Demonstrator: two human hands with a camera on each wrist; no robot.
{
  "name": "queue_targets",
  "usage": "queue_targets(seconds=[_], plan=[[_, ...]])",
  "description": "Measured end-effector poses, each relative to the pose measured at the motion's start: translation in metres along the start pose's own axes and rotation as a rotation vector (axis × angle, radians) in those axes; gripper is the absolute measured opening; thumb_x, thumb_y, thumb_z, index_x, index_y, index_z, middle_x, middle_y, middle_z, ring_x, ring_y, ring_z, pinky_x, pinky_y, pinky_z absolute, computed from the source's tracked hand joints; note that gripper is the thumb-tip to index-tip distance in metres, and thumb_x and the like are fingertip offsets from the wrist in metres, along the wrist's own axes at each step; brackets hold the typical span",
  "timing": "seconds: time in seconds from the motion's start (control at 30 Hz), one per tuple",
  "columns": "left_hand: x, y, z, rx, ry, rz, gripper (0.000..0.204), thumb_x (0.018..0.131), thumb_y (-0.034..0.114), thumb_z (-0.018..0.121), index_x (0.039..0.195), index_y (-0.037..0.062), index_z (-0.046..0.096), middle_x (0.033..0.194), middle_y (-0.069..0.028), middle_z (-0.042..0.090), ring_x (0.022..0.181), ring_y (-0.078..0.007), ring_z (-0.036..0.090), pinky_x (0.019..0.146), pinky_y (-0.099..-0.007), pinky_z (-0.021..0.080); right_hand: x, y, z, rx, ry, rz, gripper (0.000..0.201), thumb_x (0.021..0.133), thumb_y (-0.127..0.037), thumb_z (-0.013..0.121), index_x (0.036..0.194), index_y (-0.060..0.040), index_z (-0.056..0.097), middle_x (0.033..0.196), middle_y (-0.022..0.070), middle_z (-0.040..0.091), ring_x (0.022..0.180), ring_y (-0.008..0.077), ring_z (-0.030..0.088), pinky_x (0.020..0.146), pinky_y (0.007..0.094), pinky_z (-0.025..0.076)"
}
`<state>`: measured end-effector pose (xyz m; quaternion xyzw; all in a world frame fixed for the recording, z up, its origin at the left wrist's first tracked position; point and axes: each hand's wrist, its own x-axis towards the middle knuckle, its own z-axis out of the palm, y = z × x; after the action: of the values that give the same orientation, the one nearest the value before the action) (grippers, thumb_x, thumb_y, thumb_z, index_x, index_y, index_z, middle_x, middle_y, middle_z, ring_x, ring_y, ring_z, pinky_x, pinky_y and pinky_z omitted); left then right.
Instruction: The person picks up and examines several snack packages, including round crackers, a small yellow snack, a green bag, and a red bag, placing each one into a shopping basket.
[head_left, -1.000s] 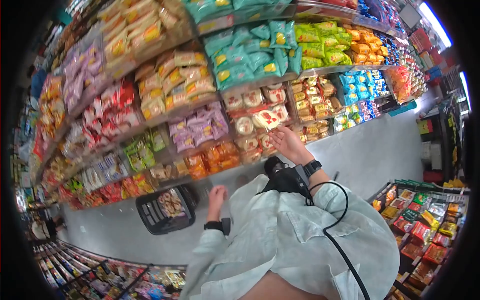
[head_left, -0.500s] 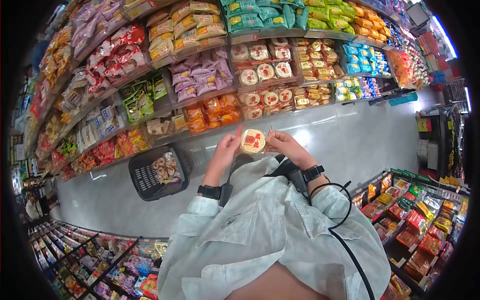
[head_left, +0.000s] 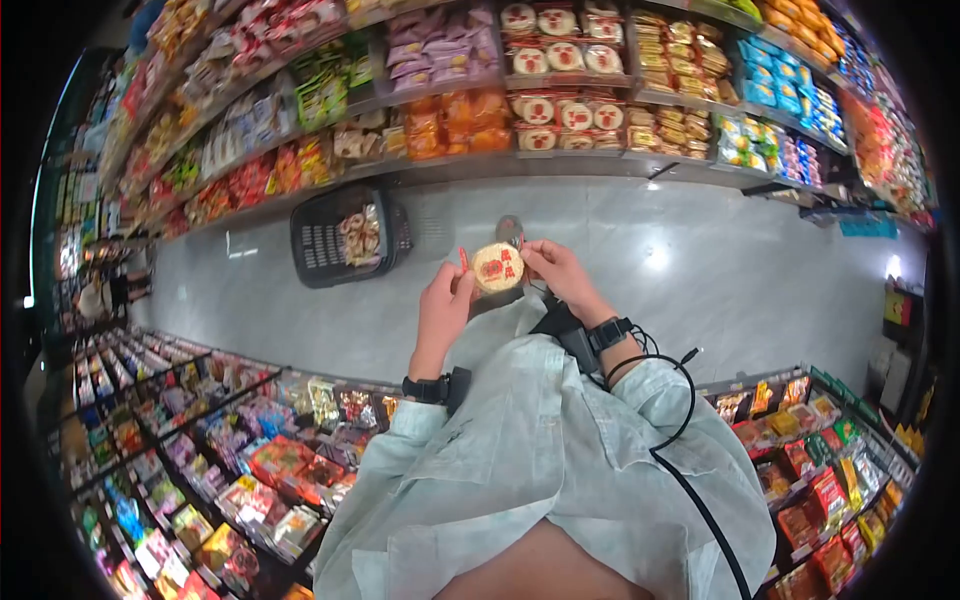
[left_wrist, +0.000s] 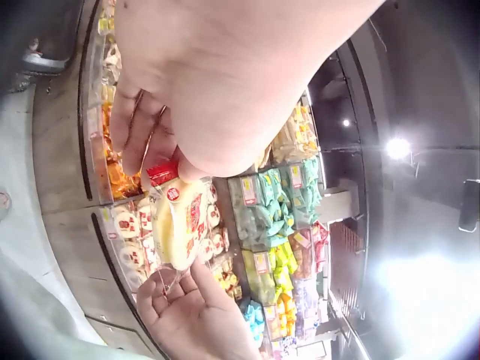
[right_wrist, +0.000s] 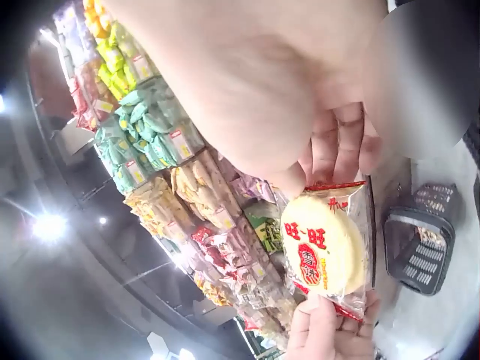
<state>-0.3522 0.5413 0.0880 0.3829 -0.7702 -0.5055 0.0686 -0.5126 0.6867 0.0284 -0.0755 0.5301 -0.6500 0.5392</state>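
Observation:
A round, pale rice cracker packet [head_left: 498, 268] with red print is stretched between both hands in front of the body. My left hand [head_left: 443, 308] pinches its red end on the left. On the opposite side, my right hand [head_left: 562, 275] pinches the other end. The right wrist view shows the wrapper [right_wrist: 322, 244] face on, clear film over the pale cracker. Fingers of the left hand [right_wrist: 330, 334] grip its lower end there. Edge-on in the left wrist view, the same packet [left_wrist: 176, 225] hangs between the two hands.
A dark shopping basket [head_left: 345, 240] with several packets in it stands on the grey floor [head_left: 620, 240]. Ahead, sloped shelf bins hold snacks, including more rice crackers [head_left: 575, 117]. Packaged-goods racks [head_left: 270, 470] stand at the lower left and lower right. A black cable [head_left: 690, 490] crosses the right sleeve.
The right hand has brought a rice cracker packet from the shelf bin toward the body, where the left hand has taken its other end. The view has tipped down, shifting the shelves upward.

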Motion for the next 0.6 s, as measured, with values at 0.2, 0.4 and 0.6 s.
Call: queue_targets(seconds=[0.2, 0.4, 0.6], plan=[[-0.063, -0.036, -0.026, -0.028, 0.172, -0.132, 0.019, 0.098, 0.018, 0.057, 0.089, 0.0012, 0.054, 0.074, -0.0086, 0.07, 0.07, -0.0143, 0.068, 0.066, -0.0287, 0.052, -0.005, 0.032, 0.037, -0.082, -0.183, 0.051, 0.022, 0.1, -0.016, 0.057, 0.114, 0.0015, 0.06, 0.095, 0.0027, 0.066, 0.084, 0.0094, 0.061, 0.08, 0.0261, 0.05], [-0.103, -0.044, -0.049, -0.059, 0.222, -0.116, 0.02, 0.097, 0.019, 0.058, 0.089, 0.0013, 0.055, 0.078, -0.0094, 0.071, 0.075, -0.015, 0.07, 0.067, -0.0288, 0.052, 0.003, 0.058, 0.079, -0.241, -0.138, 0.023, 0.017, 0.096, -0.01, 0.059, 0.108, 0.0029, 0.063, 0.09, 0.004, 0.066, 0.08, 0.0089, 0.06, 0.075, 0.0251, 0.05], [-0.131, -0.106, -0.08, -0.141, 0.29, -0.103, 0.02, 0.095, 0.02, 0.061, 0.089, 0.0016, 0.056, 0.077, -0.0123, 0.069, 0.071, -0.0213, 0.069, 0.065, -0.0318, 0.051, 0.019, 0.095, 0.143, -0.39, -0.143, -0.006, 0.015, 0.096, -0.009, 0.059, 0.106, 0.0024, 0.063, 0.09, 0.0026, 0.065, 0.08, 0.008, 0.059, 0.074, 0.0237, 0.049]])
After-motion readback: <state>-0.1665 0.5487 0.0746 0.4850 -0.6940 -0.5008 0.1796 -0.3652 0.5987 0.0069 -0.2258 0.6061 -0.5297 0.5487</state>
